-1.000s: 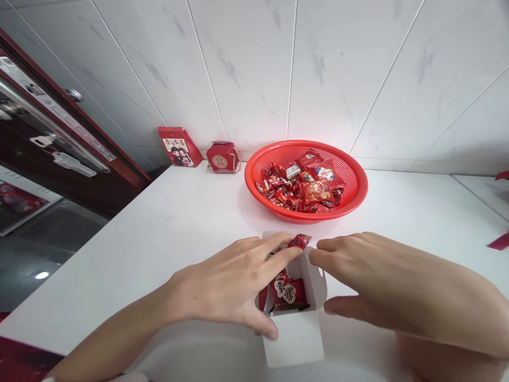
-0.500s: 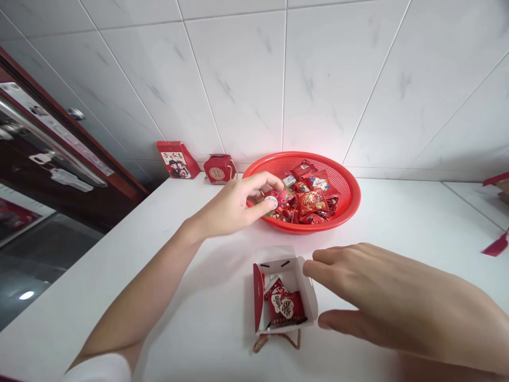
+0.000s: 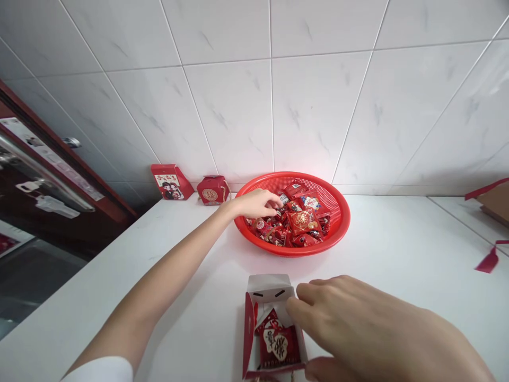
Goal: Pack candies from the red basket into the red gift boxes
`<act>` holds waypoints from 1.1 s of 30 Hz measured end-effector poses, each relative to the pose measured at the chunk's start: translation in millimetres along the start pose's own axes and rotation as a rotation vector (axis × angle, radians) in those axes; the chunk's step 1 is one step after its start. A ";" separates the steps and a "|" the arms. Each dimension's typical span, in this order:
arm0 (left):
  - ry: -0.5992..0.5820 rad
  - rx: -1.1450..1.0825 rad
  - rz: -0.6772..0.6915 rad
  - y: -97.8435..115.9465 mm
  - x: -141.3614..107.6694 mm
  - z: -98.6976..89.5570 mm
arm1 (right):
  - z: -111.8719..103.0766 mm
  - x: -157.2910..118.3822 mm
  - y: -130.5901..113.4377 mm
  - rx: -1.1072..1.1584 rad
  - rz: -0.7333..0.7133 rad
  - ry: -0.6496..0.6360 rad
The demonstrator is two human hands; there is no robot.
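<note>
My left hand (image 3: 258, 204) reaches into the red plastic basket (image 3: 342, 223), its fingers bent down among wrapped candies (image 3: 304, 220). Its fingertips are closed on something that I cannot make out. In front of the basket lies an open red gift box (image 3: 248, 339) with a white inside, its lid flap folded back. Red candy packets (image 3: 278, 342) with light printed patches lie inside it. My right hand (image 3: 353, 329) is at the box's right wall, fingers at the top edge and thumb lower on the outside.
Against the tiled wall (image 3: 222, 106) stand a red box with a cartoon couple (image 3: 172, 183) and a small red box with a rope handle (image 3: 213, 190). A dark red tassel (image 3: 487, 261) hangs at the right, by a brown box (image 3: 497, 204). A door with keys (image 3: 51, 201) is at left.
The view has tilted up. My left hand has let go of a red candy packet with a round white label and moved deeper into the basket. My right hand has closed on the box wall.
</note>
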State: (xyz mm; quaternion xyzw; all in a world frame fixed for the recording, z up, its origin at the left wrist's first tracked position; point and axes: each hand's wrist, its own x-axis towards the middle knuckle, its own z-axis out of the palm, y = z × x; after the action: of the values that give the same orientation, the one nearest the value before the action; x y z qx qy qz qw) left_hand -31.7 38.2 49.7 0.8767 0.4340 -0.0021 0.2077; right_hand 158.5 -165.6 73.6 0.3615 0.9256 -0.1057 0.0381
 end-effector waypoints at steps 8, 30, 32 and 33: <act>-0.089 0.285 0.035 39.2 56.7 39.1 | 4.6 3.7 -2.8 -0.024 -0.056 -0.040; 0.037 0.123 -0.062 4.6 74.2 27.9 | 8.5 15.3 -0.1 -0.034 -0.087 -0.047; 0.033 0.049 -0.066 8.5 83.0 33.7 | 6.6 15.9 0.6 -0.038 -0.107 -0.079; 0.045 0.005 -0.058 9.6 86.1 35.6 | 6.2 16.0 0.9 -0.039 -0.123 -0.089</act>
State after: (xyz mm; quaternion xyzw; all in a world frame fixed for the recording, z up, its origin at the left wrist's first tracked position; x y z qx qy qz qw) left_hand 35.6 85.4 4.9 0.8639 0.4639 0.0107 0.1956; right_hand 147.3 -155.7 65.0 0.2981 0.9453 -0.1057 0.0797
